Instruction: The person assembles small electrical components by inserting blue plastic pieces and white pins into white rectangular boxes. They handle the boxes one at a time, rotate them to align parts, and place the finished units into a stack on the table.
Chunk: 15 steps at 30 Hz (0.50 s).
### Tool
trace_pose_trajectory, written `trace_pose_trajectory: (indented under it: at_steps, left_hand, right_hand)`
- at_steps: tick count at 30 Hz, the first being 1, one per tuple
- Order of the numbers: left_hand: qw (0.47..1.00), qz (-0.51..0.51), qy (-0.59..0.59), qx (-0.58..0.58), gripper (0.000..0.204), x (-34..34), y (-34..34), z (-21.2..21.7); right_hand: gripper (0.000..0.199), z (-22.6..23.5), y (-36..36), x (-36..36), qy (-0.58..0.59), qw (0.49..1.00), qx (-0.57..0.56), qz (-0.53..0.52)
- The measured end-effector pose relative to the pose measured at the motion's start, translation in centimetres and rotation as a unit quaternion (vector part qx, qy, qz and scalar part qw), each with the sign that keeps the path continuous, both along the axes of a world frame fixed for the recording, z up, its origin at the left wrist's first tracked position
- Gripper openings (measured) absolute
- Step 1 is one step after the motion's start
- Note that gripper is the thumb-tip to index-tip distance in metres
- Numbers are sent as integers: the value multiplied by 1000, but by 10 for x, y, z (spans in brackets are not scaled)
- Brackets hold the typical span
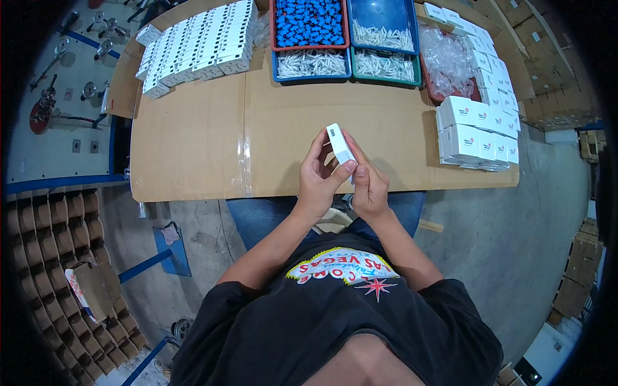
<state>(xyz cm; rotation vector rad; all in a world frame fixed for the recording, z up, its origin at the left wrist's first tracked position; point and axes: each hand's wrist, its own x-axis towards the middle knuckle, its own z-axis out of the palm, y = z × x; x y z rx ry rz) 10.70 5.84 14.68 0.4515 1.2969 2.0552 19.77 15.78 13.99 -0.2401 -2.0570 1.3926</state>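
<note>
Between my two hands, above the near edge of the cardboard-covered table point(193, 141), is a small white box point(340, 144), tilted with one narrow side up. My left hand point(317, 179) grips it from the left, thumb pressed near its lower end. My right hand point(371, 183) closes on it from the right, fingers behind it and thumb bent close to the left thumb. Whether the box's flap is open is hidden by my fingers.
At the back left stand rows of white boxes point(199, 48). Trays of blue pieces point(309, 22) and white sticks point(312, 64) sit back centre, beside a blue tray point(380, 13). Clear plastic bags point(447, 61) and stacked white boxes point(476, 128) occupy the right.
</note>
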Motion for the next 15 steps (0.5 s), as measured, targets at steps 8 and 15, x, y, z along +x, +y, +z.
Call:
trace_pose_trajectory:
  at_steps: [8, 15]
  left_hand:
    - [1000, -1, 0, -28, 94, -4, 7, -11]
    - [997, -56, 54, -22, 95, -5, 8, -24]
  right_hand:
    - [48, -4, 11, -1, 14, 989, -145, 28]
    - [62, -2, 22, 3, -41, 968, -241, 61]
